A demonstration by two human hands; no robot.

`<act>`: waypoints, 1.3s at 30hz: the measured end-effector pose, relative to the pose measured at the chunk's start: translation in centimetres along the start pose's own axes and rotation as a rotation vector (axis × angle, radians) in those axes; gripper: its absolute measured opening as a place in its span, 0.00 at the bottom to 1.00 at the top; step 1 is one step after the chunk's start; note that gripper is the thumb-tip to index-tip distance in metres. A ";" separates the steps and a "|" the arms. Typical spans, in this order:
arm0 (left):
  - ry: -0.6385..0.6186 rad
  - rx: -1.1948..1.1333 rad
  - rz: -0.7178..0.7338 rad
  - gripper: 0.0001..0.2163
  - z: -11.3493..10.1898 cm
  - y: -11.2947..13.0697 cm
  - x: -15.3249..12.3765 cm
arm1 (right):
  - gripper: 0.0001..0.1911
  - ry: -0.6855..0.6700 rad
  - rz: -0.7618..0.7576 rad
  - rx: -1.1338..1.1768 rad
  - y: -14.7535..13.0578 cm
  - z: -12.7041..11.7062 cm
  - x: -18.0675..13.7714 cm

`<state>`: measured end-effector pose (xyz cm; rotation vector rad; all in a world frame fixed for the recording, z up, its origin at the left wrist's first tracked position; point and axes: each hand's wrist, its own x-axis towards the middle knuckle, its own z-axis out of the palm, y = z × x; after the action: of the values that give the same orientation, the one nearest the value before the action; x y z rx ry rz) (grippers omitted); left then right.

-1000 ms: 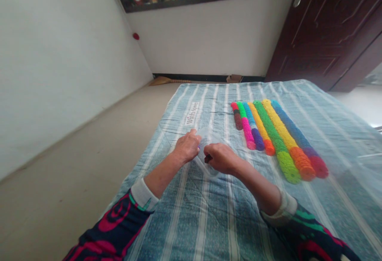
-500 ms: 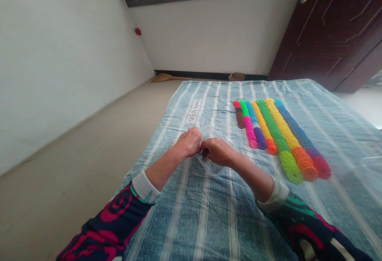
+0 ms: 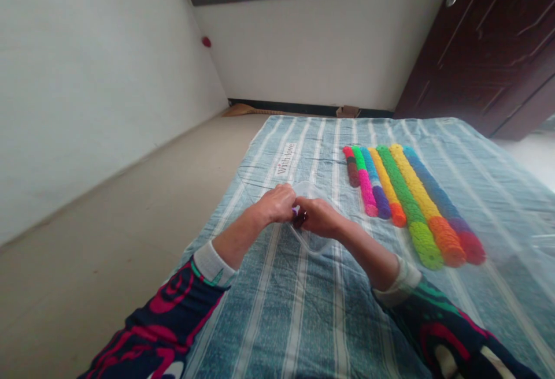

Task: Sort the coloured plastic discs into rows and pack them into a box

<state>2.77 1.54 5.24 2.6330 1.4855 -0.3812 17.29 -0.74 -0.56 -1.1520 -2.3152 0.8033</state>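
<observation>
My left hand (image 3: pixel 278 202) and my right hand (image 3: pixel 319 216) meet above a clear plastic container (image 3: pixel 318 248), fingers bent and pinched together. A small purple piece (image 3: pixel 295 211) shows between the fingertips of both hands. Close below it, at my right fingers, is a small dark piece (image 3: pixel 299 219); its exact shape is too blurred to tell. The container stands on the striped cloth, partly covered by my hands, and what lies in it is hard to make out. My left fingertips are mostly hidden behind the back of the hand.
To the right lie several rows of colourful notched plastic discs (image 3: pixel 401 197), stacked on their sides. A "With love" label (image 3: pixel 286 159) lies beyond my left hand. The blue striped cloth (image 3: pixel 260 321) covers the table. Another clear plastic item (image 3: pixel 544 241) is at the right edge.
The whole view has shifted slightly, so things appear a little further right. My hands stay together over the container, and a bit more purple shows between the fingers.
</observation>
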 end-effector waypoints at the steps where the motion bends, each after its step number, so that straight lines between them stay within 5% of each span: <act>1: -0.011 -0.010 0.007 0.12 -0.2 -0.1 0.0 | 0.20 0.001 0.009 0.004 0.0 0.0 0.1; 11: -0.027 -0.170 0.079 0.08 0.2 -1.9 0.4 | 0.15 -0.007 0.058 0.027 -0.2 -0.4 0.6; 27: 0.131 -0.464 0.231 0.06 1.8 -3.6 -0.8 | 0.26 -0.017 0.111 0.066 -0.9 0.0 0.1; 39: 0.191 -0.626 0.181 0.06 2.7 -3.5 -1.1 | 0.37 0.018 0.090 -0.040 -0.7 0.9 -0.5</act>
<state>-1.22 1.93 3.11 2.2965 1.1426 0.3133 16.61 -1.73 -0.86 -1.2838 -2.2884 0.7785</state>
